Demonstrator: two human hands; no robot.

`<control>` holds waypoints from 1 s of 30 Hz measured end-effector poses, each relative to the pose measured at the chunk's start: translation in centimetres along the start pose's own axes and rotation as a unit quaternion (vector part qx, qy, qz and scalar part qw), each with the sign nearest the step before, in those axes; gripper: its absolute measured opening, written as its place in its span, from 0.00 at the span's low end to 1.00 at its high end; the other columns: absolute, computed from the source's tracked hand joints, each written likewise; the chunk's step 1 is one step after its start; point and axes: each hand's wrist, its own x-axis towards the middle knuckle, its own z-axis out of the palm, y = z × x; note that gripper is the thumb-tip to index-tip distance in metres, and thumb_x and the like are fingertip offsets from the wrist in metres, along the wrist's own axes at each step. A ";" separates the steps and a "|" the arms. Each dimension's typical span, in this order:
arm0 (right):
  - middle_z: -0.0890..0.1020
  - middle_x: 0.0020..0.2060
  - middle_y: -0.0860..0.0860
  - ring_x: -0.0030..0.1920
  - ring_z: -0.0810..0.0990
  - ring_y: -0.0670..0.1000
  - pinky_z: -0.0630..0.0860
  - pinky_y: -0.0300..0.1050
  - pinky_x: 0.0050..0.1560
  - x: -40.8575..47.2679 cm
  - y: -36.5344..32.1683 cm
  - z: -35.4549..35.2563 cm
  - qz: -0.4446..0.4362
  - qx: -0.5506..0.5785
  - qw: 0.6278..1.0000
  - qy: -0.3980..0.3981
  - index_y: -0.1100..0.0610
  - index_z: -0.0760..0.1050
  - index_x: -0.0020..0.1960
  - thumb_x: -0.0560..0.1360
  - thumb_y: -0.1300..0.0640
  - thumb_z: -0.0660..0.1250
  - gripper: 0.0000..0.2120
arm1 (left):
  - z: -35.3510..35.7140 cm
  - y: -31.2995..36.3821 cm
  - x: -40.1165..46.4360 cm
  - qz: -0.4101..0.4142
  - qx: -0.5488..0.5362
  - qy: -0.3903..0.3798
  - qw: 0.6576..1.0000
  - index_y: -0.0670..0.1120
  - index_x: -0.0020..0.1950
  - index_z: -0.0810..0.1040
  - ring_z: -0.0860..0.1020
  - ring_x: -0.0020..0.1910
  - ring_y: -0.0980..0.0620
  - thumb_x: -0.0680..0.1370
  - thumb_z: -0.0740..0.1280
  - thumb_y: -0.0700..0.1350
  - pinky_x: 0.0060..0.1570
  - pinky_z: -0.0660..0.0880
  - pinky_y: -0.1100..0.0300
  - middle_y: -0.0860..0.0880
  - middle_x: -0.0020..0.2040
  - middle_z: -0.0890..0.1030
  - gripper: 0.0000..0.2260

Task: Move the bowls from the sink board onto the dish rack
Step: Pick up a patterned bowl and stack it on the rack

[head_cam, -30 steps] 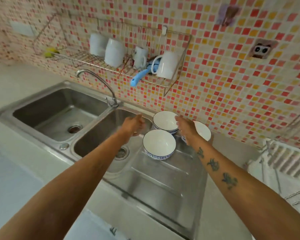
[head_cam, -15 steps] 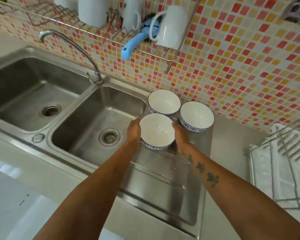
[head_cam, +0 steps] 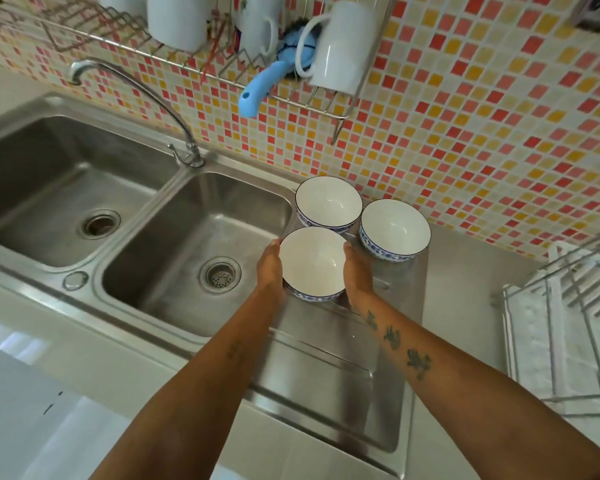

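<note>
While both hands cup it, left hand [head_cam: 270,268] and right hand [head_cam: 355,271] pressing opposite sides | round white bowl [head_cam: 313,263], blue-patterned rim, on ribbed steel sink board [head_cam: 329,368] | wire dish rack [head_cam: 568,327] right

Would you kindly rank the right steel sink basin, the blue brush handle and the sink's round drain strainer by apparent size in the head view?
1. Right steel sink basin
2. Blue brush handle
3. Round drain strainer, though it looks close to the handle, which hangs nearer the camera, so their order is unsure.
</note>
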 end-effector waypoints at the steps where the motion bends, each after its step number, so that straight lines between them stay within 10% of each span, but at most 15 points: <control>1: 0.77 0.61 0.54 0.55 0.75 0.52 0.70 0.44 0.54 -0.2 -0.2 -0.2 -0.006 -0.003 1.000 0.001 0.57 0.74 0.65 0.81 0.53 0.56 0.17 | 0.0 0.0 -0.4 -0.006 -0.010 -0.006 1.000 0.49 0.54 0.81 0.81 0.49 0.44 0.79 0.62 0.56 0.47 0.78 0.54 0.47 0.52 0.84 0.14; 13: 0.80 0.43 0.48 0.47 0.77 0.50 0.74 0.52 0.53 -6.6 -12.7 -9.5 -0.244 0.036 0.969 0.034 0.49 0.78 0.44 0.81 0.52 0.56 0.13 | 7.8 6.4 -13.3 -0.044 -0.067 -0.240 0.967 0.55 0.53 0.80 0.79 0.51 0.39 0.80 0.50 0.63 0.44 0.79 0.37 0.45 0.56 0.82 0.21; 20: 0.84 0.50 0.56 0.53 0.81 0.56 0.78 0.56 0.55 -17.9 -23.5 -21.5 -0.496 -0.003 0.863 0.099 0.57 0.80 0.56 0.79 0.50 0.56 0.18 | 15.9 9.2 -26.1 -0.067 -0.013 -0.495 0.866 0.56 0.71 0.74 0.75 0.66 0.39 0.71 0.67 0.59 0.63 0.69 0.33 0.47 0.69 0.77 0.28; 26: 0.72 0.27 0.40 0.31 0.69 0.39 0.65 0.35 0.36 -26.1 -27.0 -31.8 -0.609 -0.036 0.769 0.194 0.47 0.74 0.39 0.80 0.57 0.57 0.14 | 22.1 8.5 -35.9 -0.060 0.111 -0.601 0.790 0.50 0.51 0.86 0.85 0.49 0.40 0.76 0.58 0.66 0.49 0.80 0.39 0.44 0.55 0.85 0.25; 30: 0.71 0.28 0.48 0.31 0.66 0.49 0.64 0.45 0.37 -27.2 -27.2 -37.5 -0.627 -0.045 0.737 0.246 0.55 0.73 0.36 0.82 0.57 0.57 0.16 | 25.5 8.0 -39.7 -0.043 0.213 -0.642 0.735 0.50 0.53 0.86 0.83 0.52 0.38 0.73 0.54 0.73 0.55 0.74 0.35 0.43 0.57 0.84 0.33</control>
